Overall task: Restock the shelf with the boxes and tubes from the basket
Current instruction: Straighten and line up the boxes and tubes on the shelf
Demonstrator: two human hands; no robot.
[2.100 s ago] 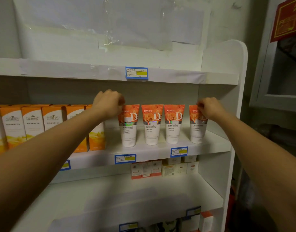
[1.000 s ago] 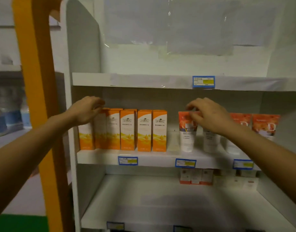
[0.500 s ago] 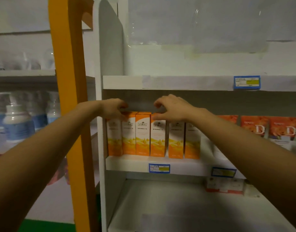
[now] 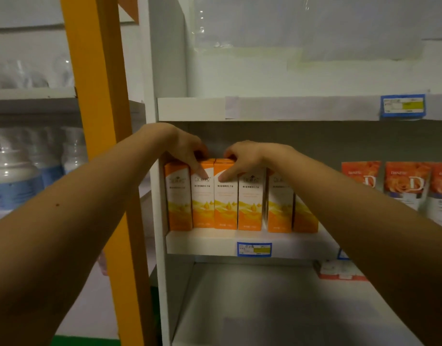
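Pressure is best kept even as the orange boxes point(image 4: 226, 198), pinched at their tops by left hand point(image 4: 187, 149) and right hand point(image 4: 248, 156), are squared along the shelf point(image 4: 202, 242).

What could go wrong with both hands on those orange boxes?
1. The left hand and right hand pinch tops of the orange boxes, which stand close to the front edge of the shelf; a forward tug might tip one off.
2. The right forearm crosses before the row's right end; pulling back could brush those boxes or the tubes.
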